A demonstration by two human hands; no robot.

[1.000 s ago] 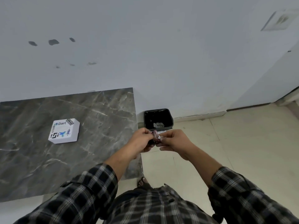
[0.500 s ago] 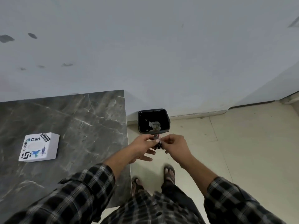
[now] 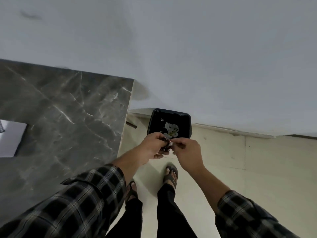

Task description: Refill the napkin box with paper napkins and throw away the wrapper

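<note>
Setting: pale wall above, light tiled floor (image 3: 214, 169) below; a dark marble-patterned table (image 3: 68, 117) lies to the left of both hands.
Writing: none legible; the white napkin box (image 3: 12, 140) at the far left edge of the table is cut off by the frame and blurred.
Left hand (image 3: 152, 148): forearm reaches forward from a plaid sleeve (image 3: 77, 203); fingers curled shut around the crumpled wrapper, thumb side up.
Right hand (image 3: 187, 152): forearm angled inward from the right; fingertips pinch the wrapper's near edge, meeting the left hand.
Wrapper (image 3: 166, 145): small, dark and glossy, bunched between the two hands, held over the floor just short of the bin's near rim.
Bin (image 3: 187, 121): black-lined, against the wall just beyond the hands; white crumpled scraps (image 3: 171, 129) lie inside.
Napkin box position: well to the left of the hands, on the table.
Feet: two sandalled feet (image 3: 170, 176) on the floor below the hands.
</note>
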